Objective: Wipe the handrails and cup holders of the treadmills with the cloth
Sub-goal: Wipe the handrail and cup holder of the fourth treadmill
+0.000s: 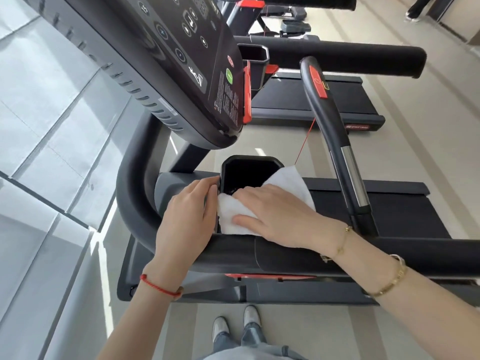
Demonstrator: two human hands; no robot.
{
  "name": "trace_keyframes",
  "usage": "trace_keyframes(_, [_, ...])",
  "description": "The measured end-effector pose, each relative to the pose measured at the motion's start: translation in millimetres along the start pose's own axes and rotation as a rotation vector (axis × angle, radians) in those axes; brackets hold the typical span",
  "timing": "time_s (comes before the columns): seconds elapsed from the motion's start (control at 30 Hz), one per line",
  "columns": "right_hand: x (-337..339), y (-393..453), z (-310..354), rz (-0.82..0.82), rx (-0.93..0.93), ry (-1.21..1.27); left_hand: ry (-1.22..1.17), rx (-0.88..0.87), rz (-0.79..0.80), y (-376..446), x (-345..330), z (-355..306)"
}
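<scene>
A black cup holder (249, 167) hangs beside the near treadmill's padded handrail (285, 255). A white cloth (291, 183) is draped over the holder's near rim and partly inside it. My right hand (283, 216) lies flat on the cloth with its fingers pressing it into the holder. My left hand (187, 216) grips the holder's left wall, fingertips curled over the edge. The holder's floor is mostly hidden by the cloth and my fingers.
The console (181, 61) overhangs at upper left. A curved inner handle (335, 131) with a red button and a red safety cord (306, 141) stands right of the holder. A second treadmill's cup holder (254, 58) and handrail (350, 58) lie beyond. A window wall runs left.
</scene>
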State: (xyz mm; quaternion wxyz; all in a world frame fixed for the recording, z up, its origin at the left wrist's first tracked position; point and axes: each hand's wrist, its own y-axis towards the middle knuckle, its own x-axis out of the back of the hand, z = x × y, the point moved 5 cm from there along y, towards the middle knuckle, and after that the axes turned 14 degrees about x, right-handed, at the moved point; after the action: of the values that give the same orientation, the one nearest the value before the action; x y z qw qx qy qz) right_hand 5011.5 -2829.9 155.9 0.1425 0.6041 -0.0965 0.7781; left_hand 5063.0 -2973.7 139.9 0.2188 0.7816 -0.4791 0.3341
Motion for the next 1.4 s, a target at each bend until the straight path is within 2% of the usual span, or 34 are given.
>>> trace_keyframes(0.27, [14, -47, -22, -0.077, 0.047, 0.245, -0.008, 0.002, 0.015, 1, 2, 3])
trace_keyframes(0.37, [26, -45, -37, -0.280, -0.038, 0.375, -0.007, 0.003, 0.008, 4, 1, -2])
trace_keyframes(0.43, [35, -33, -46, -0.415, -0.069, 0.318, 0.015, 0.009, -0.001, 9, -1, -4])
trace_keyframes(0.47, [36, -23, -49, -0.429, -0.073, 0.260, 0.032, 0.019, -0.003, 13, -4, -5])
trace_keyframes(0.53, [31, -2, -55, -0.365, -0.075, 0.134, 0.073, 0.045, -0.005, 20, -10, -8])
trace_keyframes(0.67, [13, 38, -66, -0.134, -0.049, -0.127, 0.067, 0.059, -0.016, 28, -20, -12])
trace_keyframes(0.73, [13, 40, -73, -0.096, -0.064, -0.097, 0.058, 0.063, -0.029, 29, -20, -11])
trace_keyframes(0.9, [12, 5, -103, -0.113, -0.154, 0.189, 0.038, 0.054, -0.028, 29, -19, -11])
trace_keyframes(1.07, [10, 49, -86, -0.052, -0.028, 0.047, 0.019, 0.038, -0.039, 30, -21, -13])
trace_keyframes(1.17, [7, 56, -82, -0.081, 0.004, -0.040, 0.007, 0.042, -0.038, 31, -21, -11])
trace_keyframes(1.4, [10, 16, -101, -0.091, -0.107, 0.124, 0.012, 0.044, -0.033, 29, -19, -11])
